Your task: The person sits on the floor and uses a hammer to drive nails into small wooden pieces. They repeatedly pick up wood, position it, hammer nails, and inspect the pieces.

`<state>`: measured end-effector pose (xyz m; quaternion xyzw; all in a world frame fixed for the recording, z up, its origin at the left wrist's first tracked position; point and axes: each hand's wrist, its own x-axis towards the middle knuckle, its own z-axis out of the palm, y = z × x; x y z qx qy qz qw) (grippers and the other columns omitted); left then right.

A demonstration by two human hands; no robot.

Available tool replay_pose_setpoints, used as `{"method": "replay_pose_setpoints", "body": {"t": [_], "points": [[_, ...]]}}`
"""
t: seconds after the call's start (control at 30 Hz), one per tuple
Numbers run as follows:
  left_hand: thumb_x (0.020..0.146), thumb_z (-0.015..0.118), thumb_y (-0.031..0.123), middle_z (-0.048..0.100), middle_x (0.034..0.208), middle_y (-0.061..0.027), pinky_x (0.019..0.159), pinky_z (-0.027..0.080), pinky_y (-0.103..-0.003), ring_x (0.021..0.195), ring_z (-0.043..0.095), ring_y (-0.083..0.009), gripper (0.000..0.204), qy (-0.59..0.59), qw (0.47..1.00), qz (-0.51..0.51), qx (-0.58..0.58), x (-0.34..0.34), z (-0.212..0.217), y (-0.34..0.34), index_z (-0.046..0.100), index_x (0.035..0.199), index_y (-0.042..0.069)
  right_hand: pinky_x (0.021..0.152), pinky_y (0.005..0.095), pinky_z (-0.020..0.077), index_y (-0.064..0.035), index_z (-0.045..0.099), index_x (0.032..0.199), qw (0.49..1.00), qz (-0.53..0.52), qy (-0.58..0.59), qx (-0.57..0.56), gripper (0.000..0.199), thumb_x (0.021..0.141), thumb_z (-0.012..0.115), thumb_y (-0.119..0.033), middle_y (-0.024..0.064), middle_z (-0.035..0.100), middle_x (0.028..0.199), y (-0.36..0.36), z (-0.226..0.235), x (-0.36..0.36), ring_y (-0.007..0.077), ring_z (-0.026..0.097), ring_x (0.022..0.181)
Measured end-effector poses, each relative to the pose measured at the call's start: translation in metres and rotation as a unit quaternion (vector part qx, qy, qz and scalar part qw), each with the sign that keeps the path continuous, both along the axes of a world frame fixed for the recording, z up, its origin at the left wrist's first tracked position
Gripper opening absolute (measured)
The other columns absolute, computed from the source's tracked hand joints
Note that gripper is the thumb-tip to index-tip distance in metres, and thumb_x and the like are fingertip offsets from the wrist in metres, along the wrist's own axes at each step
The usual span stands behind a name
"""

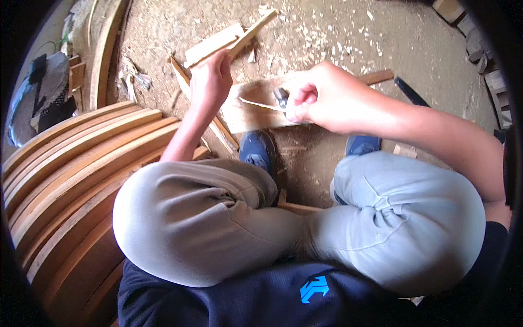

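Observation:
My left hand [211, 79] is closed, its fingers curled beside the near end of a narrow wooden strip [255, 31]; whatever it grips is hidden. My right hand [316, 98] is wrapped around a small dark metal tool [281, 98], whose exact kind does not show. From that tool a thin, pale, curved strip [259, 103] reaches leftward. Beneath both lies a flat wooden board [242, 115] on the ground, just beyond my shoes. A short pale plank [212, 46] rests past my left hand.
Curved wooden pieces [81, 147] are stacked along my left side. Wood shavings [327, 32] litter the dirt floor ahead. A dark flat bar [409, 91] and a brown wooden piece [378, 76] lie beyond my right forearm. Wooden blocks [449, 9] line the far right.

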<state>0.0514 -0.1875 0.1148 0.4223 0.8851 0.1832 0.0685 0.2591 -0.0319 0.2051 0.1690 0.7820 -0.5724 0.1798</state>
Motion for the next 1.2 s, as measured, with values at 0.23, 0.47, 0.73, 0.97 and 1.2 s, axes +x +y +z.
{"method": "replay_pose_setpoints", "body": {"t": [0.23, 0.47, 0.73, 0.97, 1.2], "points": [[0.1, 0.054, 0.022, 0.072, 0.081, -0.0096, 0.067, 0.052, -0.038, 0.07, 0.069, -0.0263, 0.024, -0.144, 0.986, -0.072, 0.034, -0.019, 0.056, 0.024, 0.069, 0.108, 0.005, 0.092, 0.0448, 0.0536, -0.0013, 0.069, 0.115, 0.818, 0.156, -0.051, 0.552, 0.031, 0.091, 0.068, -0.021, 0.0206, 0.071, 0.103, 0.101, 0.06, -0.045, 0.034, 0.069, 0.101], [0.1, 0.054, 0.021, 0.072, 0.085, -0.009, 0.064, 0.052, -0.033, 0.068, 0.066, -0.0179, 0.026, -0.153, 0.952, -0.261, -0.035, -0.03, 0.136, 0.065, 0.07, 0.115, 0.007, 0.091, 0.0412, 0.0521, -0.0024, 0.065, 0.121, 0.916, 0.09, 0.195, 0.339, 0.04, 0.095, 0.063, -0.033, 0.0145, 0.072, 0.096, 0.093, 0.043, -0.062, 0.0314, 0.069, 0.095], [0.091, 0.068, 0.047, 0.054, 0.129, -0.0212, 0.087, 0.056, -0.041, 0.114, 0.059, -0.0278, 0.069, -0.113, 0.969, -0.009, 0.22, -0.026, 0.104, 0.083, 0.044, 0.137, 0.001, 0.059, 0.0252, 0.0542, 0.0061, 0.065, 0.115, 0.968, -0.205, 0.126, -0.07, 0.031, 0.101, 0.058, -0.021, 0.009, 0.069, 0.087, 0.097, 0.0, -0.042, 0.0124, 0.067, 0.07], [0.103, 0.049, 0.044, 0.064, 0.109, -0.0177, 0.079, 0.055, -0.032, 0.089, 0.068, -0.0188, 0.058, -0.512, 0.848, -0.135, 0.021, 0.036, 0.084, 0.086, 0.041, 0.138, -0.001, 0.075, 0.0285, 0.0594, 0.0045, 0.063, 0.108, 0.874, -0.416, 0.097, -0.234, 0.026, 0.091, 0.07, -0.014, 0.0115, 0.068, 0.098, 0.092, -0.018, -0.041, 0.0172, 0.068, 0.089], [0.103, 0.05, 0.026, 0.05, 0.072, -0.0003, 0.054, 0.041, -0.026, 0.061, 0.049, -0.0096, 0.022, -0.503, 0.856, -0.122, -0.011, 0.024, 0.062, 0.068, 0.051, 0.099, 0.004, 0.069, 0.0231, 0.0576, 0.0016, 0.061, 0.11, 0.933, -0.317, 0.088, -0.149, 0.033, 0.091, 0.072, -0.024, 0.008, 0.068, 0.1, 0.069, -0.034, -0.044, 0.0131, 0.067, 0.076]]}}
